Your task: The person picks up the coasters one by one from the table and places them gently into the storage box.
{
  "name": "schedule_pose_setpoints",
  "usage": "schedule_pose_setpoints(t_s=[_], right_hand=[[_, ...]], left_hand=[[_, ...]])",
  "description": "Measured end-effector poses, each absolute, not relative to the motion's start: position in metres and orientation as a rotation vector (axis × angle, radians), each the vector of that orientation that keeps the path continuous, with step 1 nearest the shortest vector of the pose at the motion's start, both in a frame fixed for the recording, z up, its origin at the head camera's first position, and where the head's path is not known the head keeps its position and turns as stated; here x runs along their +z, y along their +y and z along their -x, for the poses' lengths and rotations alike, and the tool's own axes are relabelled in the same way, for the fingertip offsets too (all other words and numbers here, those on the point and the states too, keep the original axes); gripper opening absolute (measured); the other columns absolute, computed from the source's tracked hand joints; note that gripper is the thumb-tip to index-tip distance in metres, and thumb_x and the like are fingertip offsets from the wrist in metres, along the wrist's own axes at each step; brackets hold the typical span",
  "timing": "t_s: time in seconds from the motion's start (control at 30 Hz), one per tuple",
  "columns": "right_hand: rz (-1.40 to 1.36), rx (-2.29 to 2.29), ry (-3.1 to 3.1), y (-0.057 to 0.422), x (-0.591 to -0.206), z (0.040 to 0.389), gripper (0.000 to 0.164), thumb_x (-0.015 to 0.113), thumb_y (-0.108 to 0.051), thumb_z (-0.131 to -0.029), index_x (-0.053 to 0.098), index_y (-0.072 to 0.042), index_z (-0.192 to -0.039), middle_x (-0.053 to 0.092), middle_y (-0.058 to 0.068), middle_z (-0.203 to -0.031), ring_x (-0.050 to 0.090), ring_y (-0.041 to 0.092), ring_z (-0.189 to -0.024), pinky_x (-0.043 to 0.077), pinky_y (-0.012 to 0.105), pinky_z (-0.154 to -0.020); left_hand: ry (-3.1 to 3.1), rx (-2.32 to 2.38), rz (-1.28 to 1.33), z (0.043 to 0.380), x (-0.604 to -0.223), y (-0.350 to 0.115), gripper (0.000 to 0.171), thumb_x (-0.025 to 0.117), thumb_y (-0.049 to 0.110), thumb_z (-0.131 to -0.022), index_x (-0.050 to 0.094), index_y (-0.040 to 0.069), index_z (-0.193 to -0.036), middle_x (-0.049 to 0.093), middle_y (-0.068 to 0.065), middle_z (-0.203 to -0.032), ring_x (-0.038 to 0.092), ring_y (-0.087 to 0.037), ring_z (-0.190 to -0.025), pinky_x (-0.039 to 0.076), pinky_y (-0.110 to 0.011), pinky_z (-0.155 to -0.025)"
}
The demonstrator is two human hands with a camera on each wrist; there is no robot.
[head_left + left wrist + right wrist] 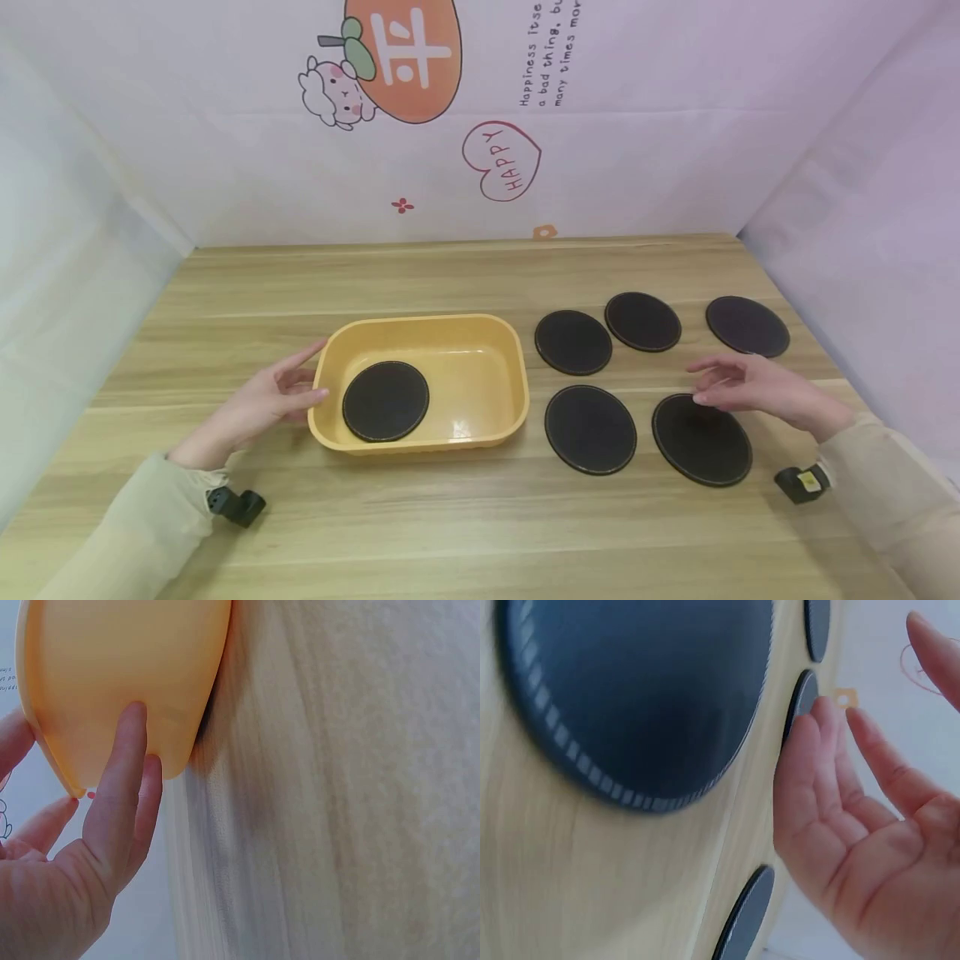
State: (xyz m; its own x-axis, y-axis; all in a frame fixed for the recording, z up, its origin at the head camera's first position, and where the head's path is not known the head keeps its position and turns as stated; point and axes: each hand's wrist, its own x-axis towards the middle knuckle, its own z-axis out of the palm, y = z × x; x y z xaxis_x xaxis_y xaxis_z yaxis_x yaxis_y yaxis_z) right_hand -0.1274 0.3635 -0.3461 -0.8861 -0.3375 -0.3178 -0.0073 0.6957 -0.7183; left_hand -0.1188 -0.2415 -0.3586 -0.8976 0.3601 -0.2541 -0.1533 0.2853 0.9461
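Sleeves (123,529): pale, reaching in from both lower corners, nearest the head camera.
Right hand (750,392): fingers loosely bent, thumb apart, palm bare; it has hold of nothing and sits over the far edge of the front-right disc (701,446).
Left hand (262,404): lightly holds the left end of the yellow tray (468,396), thumb over the rim, other fingers against the outer wall.
Black discs: one tray disc (386,401) lies toward the left end; five lie outside, right of the tray, on the wooden table (480,533).
Slip risk: thin, flat discs probably offer little edge, so a shallow pinch could lose one or skid it across the wood.
Tray risk: a hard push on its rim might tilt or slide it.
Hidden: part of the front-right disc, behind the right fingers; whether they touch it, I cannot tell.
Cut off: in the right wrist view, the big disc runs out of frame; the printing on the backdrop (637,175) is cropped at the top.
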Motion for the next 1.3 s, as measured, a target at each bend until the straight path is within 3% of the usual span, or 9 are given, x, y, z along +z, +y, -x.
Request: schedule_pose_setpoints(t_s=[0.27, 0.47, 0.63, 0.83, 1.03, 1.3], right_hand=[[0.311, -0.736, 2.634, 0.369, -0.353, 0.131, 0.067, 0.078, -0.024, -0.077, 0.049, 0.010, -0.126, 0.063, 0.019, -0.103, 0.065, 0.030, -0.093, 0.052, 0.024, -0.070], [0.327, -0.710, 2.663, 0.371, -0.356, 0.131, 0.070, 0.081, -0.026, -0.073, 0.049, 0.008, -0.126, 0.062, 0.021, -0.101, 0.064, 0.031, -0.091, 0.052, 0.028, -0.069], [0.355, -0.672, 2.674, 0.370, -0.360, 0.129, 0.075, 0.083, -0.027, -0.070, 0.048, 0.007, -0.126, 0.059, 0.023, -0.102, 0.062, 0.035, -0.092, 0.052, 0.040, -0.074], [0.470, -0.632, 2.698, 0.365, -0.367, 0.124, 0.086, 0.089, -0.028, -0.059, 0.046, 0.009, -0.124, 0.051, 0.034, -0.119, 0.051, 0.051, -0.102, 0.048, 0.056, -0.082], [0.530, -0.618, 2.724, 0.363, -0.374, 0.125, 0.088, 0.091, -0.029, -0.053, 0.047, 0.007, -0.120, 0.052, 0.029, -0.119, 0.050, 0.045, -0.100, 0.046, 0.053, -0.081], [0.519, -0.607, 2.700, 0.360, -0.376, 0.126, 0.067, 0.091, -0.025, -0.050, 0.051, -0.005, -0.099, 0.052, 0.017, -0.101, 0.049, 0.033, -0.094, 0.044, 0.042, -0.077]], left_hand=[[2.137, 1.648, -0.176, 0.118, -0.361, -0.244, 0.081, 0.060, 0.009, -0.092, 0.006, 0.008, -0.153, 0.030, -0.040, -0.140, 0.060, -0.018, -0.105, 0.056, -0.038, -0.084], [2.138, 1.643, -0.192, 0.116, -0.359, -0.243, 0.080, 0.059, 0.008, -0.092, 0.006, 0.008, -0.152, 0.031, -0.041, -0.139, 0.061, -0.017, -0.105, 0.056, -0.039, -0.083], [2.129, 1.656, -0.198, 0.115, -0.358, -0.242, 0.080, 0.059, 0.008, -0.093, 0.006, 0.008, -0.153, 0.032, -0.042, -0.138, 0.061, -0.017, -0.103, 0.056, -0.038, -0.083], [2.119, 1.671, -0.196, 0.116, -0.359, -0.242, 0.080, 0.059, 0.007, -0.093, 0.005, 0.007, -0.152, 0.031, -0.042, -0.138, 0.061, -0.015, -0.103, 0.057, -0.038, -0.082], [2.126, 1.669, -0.201, 0.116, -0.359, -0.241, 0.080, 0.059, 0.008, -0.092, 0.006, 0.007, -0.152, 0.034, -0.041, -0.136, 0.062, -0.013, -0.100, 0.057, -0.037, -0.081], [2.126, 1.666, -0.200, 0.117, -0.358, -0.239, 0.080, 0.059, 0.007, -0.093, 0.006, 0.007, -0.152, 0.035, -0.041, -0.135, 0.061, -0.013, -0.100, 0.057, -0.036, -0.081]])
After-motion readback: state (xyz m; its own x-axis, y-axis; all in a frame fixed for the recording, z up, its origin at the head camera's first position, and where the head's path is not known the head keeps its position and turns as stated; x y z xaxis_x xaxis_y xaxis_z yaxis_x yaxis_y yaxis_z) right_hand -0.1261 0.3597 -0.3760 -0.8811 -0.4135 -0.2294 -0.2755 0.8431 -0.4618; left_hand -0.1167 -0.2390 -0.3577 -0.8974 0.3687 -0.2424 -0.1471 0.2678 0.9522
